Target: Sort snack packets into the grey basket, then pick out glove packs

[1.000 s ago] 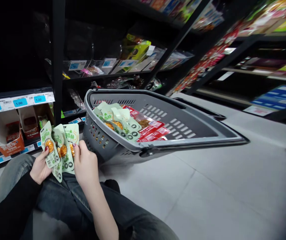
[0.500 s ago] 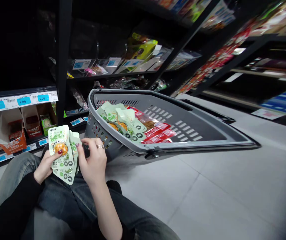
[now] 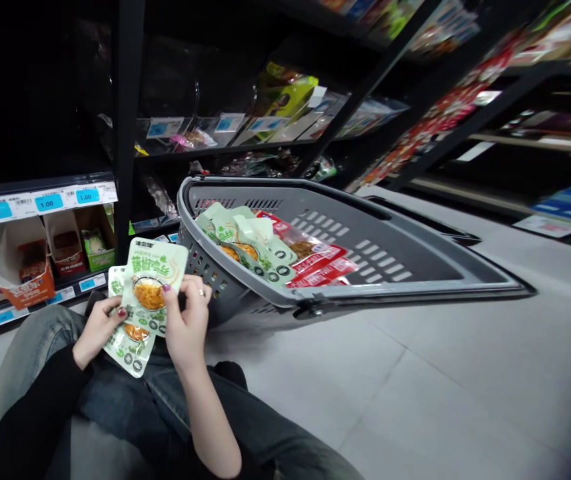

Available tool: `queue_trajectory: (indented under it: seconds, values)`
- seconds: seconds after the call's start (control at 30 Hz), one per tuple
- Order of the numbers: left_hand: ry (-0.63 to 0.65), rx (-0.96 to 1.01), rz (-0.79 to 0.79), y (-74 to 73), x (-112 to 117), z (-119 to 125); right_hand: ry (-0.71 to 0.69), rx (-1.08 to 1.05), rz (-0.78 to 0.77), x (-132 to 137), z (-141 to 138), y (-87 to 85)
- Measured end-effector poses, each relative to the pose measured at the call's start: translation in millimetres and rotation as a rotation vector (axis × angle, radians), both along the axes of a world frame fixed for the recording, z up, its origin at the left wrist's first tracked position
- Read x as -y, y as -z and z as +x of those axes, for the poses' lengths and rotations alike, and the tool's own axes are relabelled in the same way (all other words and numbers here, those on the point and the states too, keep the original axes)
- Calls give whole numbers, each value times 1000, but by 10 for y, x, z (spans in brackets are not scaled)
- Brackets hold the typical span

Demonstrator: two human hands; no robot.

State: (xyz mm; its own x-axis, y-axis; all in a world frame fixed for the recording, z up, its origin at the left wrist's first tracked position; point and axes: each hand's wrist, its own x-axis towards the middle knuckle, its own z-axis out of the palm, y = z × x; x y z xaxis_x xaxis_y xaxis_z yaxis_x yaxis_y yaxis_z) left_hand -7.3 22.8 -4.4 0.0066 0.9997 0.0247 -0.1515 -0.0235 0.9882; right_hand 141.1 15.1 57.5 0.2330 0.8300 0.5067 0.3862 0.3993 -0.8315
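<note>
My right hand [image 3: 188, 313] pinches the right side of a pale green snack pouch [image 3: 152, 270], its thumb on the front by the printed bowl of orange food. Under and left of it, another green pouch [image 3: 132, 353] is gripped at its left edge by my left hand [image 3: 99, 327], thumb on top. The two pouches overlap, and the upper one partly hides the lower. Both hands are above my lap, left of the grey shopping basket [image 3: 245, 287]. Inside the basket lie several green pouches [image 3: 250, 243] beside red snack packs [image 3: 318, 263].
Shelves with price labels [image 3: 48, 201] stand ahead and to the left. An orange carton [image 3: 28, 290] and a green carton [image 3: 100, 247] sit on the low shelf. The basket's handle [image 3: 425, 293] reaches right over the tiled floor [image 3: 365, 373].
My right hand has closed on a green pouch and brought it up in front of the other one. The left hand has barely moved and still holds a pouch.
</note>
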Motion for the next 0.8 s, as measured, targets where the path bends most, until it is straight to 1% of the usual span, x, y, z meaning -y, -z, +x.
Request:
queue_trajectory:
  seconds: [0.07, 0.13, 0.27, 0.4, 0.5, 0.6, 0.7, 0.8]
  values:
    - [-3, 23, -8, 2, -13, -15, -89, -174, 4, 30, 25, -58]
    - [2, 42, -37, -4, -15, -19, -115, -265, -40, 61, 39, -109]
    - [-47, 33, -16, -3, -17, -8, -86, -269, -140, 99, 56, -157]
    - [-101, 75, 6, 18, -33, 6, -109, -262, -228, 118, 73, -171]
    - [-149, 101, 51, 10, -38, 24, -125, -261, -247, 139, 73, -198]
    - [-152, 170, 69, -19, -26, 48, -134, -264, -242, 161, 66, -234]
    - [-167, 260, -39, -37, -17, 61, -144, -267, -234, 176, 68, -261]
    - [-208, 288, -136, -46, -20, 64, -143, -265, -224, 179, 78, -270]
